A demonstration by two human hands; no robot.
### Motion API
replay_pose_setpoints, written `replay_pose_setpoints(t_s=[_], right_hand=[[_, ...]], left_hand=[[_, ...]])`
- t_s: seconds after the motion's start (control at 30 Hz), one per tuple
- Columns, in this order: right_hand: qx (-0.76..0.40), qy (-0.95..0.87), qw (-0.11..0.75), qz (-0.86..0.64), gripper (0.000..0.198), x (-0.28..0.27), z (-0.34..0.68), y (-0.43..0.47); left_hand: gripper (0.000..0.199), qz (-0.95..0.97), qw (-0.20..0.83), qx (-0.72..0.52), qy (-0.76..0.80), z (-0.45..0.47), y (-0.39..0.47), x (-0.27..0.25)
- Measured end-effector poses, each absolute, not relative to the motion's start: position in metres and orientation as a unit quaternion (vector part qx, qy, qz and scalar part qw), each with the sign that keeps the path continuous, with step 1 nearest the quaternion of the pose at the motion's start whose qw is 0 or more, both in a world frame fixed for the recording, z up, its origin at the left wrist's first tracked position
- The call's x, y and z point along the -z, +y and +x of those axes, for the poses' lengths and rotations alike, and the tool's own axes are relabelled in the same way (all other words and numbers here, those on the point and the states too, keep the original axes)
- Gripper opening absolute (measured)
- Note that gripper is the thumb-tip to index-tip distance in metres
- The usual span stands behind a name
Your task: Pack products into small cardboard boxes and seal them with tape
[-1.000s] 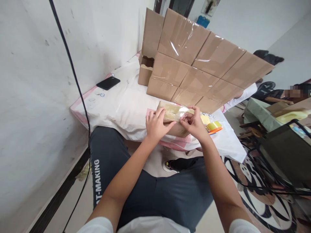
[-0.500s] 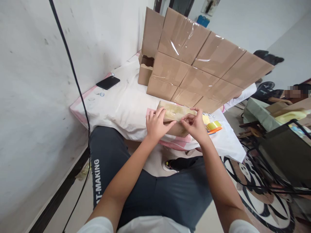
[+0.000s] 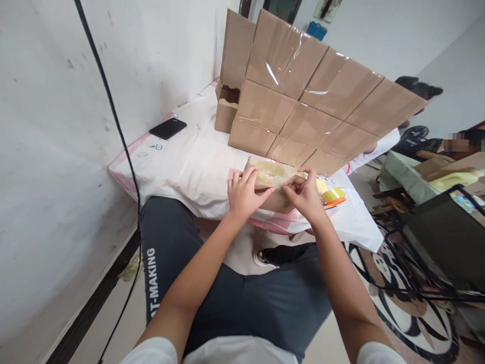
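A small cardboard box (image 3: 276, 201) lies at the table's near edge, its upper face covered with shiny yellowish packing tape (image 3: 271, 174). My left hand (image 3: 243, 194) grips the box's left part, fingers over the top edge and thumb stretched along the front. At the right part, my right hand (image 3: 304, 194) pinches the near edge of the tape between thumb and forefinger, with its other fingers curled. Just beyond my right hand sits a tape roll (image 3: 334, 195) on an orange-edged holder (image 3: 338, 203), partly hidden.
Stacked, taped cardboard boxes (image 3: 295, 106) rise behind the work spot, with an open box (image 3: 226, 116) at their left. A black phone (image 3: 168, 128) lies on the white-covered table (image 3: 182, 167). A black cable (image 3: 113, 101) hangs at left. Another person sits at a table far right, beyond a dark chair (image 3: 443, 237).
Almost nothing differs. Both hands keep their places on the box and tape; the view has shifted very slightly.
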State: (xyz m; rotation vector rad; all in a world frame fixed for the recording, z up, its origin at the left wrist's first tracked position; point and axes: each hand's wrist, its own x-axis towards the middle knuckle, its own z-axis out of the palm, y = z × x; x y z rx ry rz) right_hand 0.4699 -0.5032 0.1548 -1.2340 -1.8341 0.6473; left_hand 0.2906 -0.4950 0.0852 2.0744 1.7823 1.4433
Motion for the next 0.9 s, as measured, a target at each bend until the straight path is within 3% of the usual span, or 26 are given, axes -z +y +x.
replay_pose_setpoints(t_s=[0.43, 0.67, 0.9], right_hand=[[-0.299, -0.737, 0.4, -0.455, 0.047, -0.153, 0.476, -0.497], [-0.301, -0.736, 0.413, -0.444, 0.047, -0.15, 0.477, -0.497], [-0.295, -0.725, 0.423, -0.456, 0.05, -0.147, 0.477, -0.494]], left_hand=[[0.07, 0.679, 0.01, -0.445, 0.584, 0.296, -0.5, -0.092], [0.055, 0.674, 0.003, -0.47, 0.57, 0.297, -0.502, -0.091], [0.057, 0.667, 0.023, -0.47, 0.578, 0.305, -0.501, -0.092]])
